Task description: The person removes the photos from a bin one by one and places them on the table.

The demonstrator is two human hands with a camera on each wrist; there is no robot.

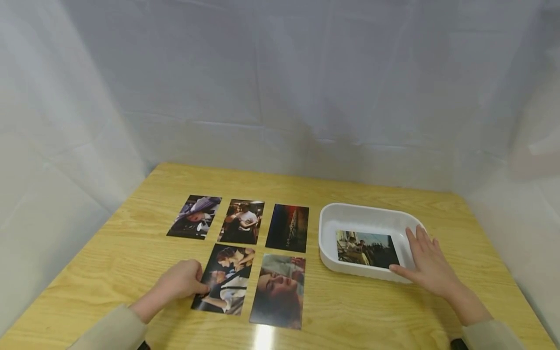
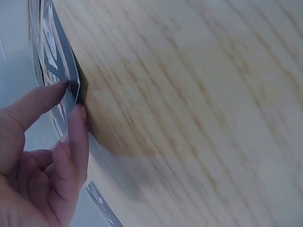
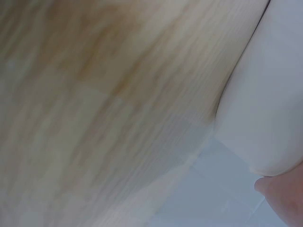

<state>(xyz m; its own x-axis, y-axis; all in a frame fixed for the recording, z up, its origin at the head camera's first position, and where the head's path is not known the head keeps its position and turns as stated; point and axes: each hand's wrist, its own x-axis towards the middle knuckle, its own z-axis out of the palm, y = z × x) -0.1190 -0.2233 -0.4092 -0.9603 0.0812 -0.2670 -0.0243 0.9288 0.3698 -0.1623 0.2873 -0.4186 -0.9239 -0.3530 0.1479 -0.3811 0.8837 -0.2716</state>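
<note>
My left hand point(image 1: 181, 279) pinches the left edge of a photo card point(image 1: 232, 277) showing a couple, at the front left of the group. In the left wrist view the thumb and a finger hold the card's edge point(image 2: 71, 71), slightly raised off the wood. My right hand point(image 1: 430, 265) lies over the right end of a white plastic tray point(image 1: 363, 212), fingers spread, thumb at the front rim. Inside the tray is one photo card point(image 1: 365, 249) with an outdoor scene. The right wrist view catches the tray's outer wall point(image 3: 265, 94) and a fingertip point(image 3: 279, 189) at its rim.
Beside the held card lies a photo of a reclining face point(image 1: 278, 291). Behind are a purple-toned photo point(image 1: 195, 217), a photo of two people point(image 1: 242, 221) and a dark red-blue photo point(image 1: 287, 227). The wooden table point(image 1: 350, 311) meets a white sheet point(image 1: 284, 97) at the back.
</note>
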